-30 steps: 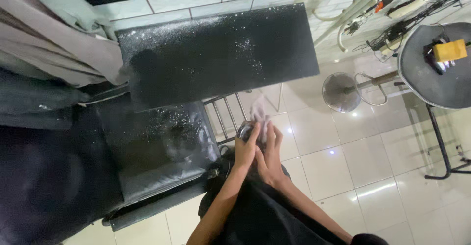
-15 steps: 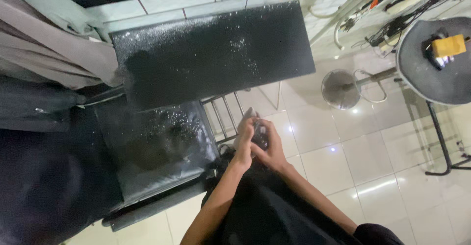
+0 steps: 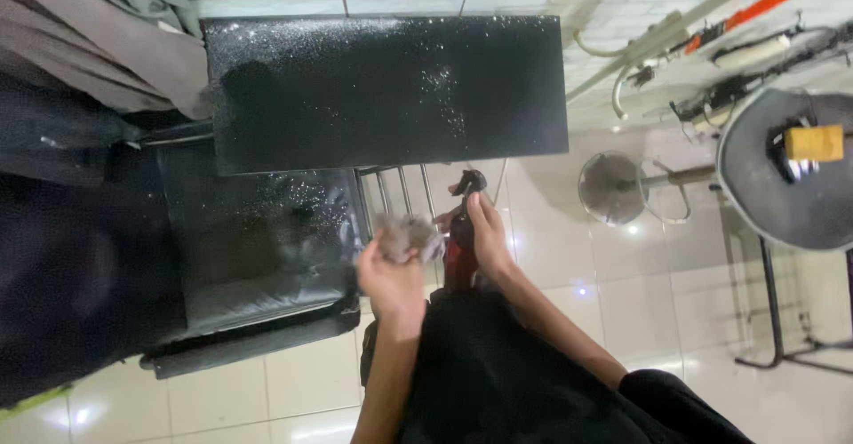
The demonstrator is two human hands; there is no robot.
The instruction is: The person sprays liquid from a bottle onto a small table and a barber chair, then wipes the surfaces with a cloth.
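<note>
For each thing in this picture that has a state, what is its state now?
Left hand: closed around a grey fluffy clump.
Right hand: gripping a red and black tool, held upright.
Black chair seat: unoccupied, sprinkled with pale specks.
Black chair back: tilted back, also speckled.
Round tray: holds a yellow block.

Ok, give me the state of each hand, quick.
Left hand: closed on a fuzzy grey clump.
Right hand: closed around a red-and-black handheld tool.
</note>
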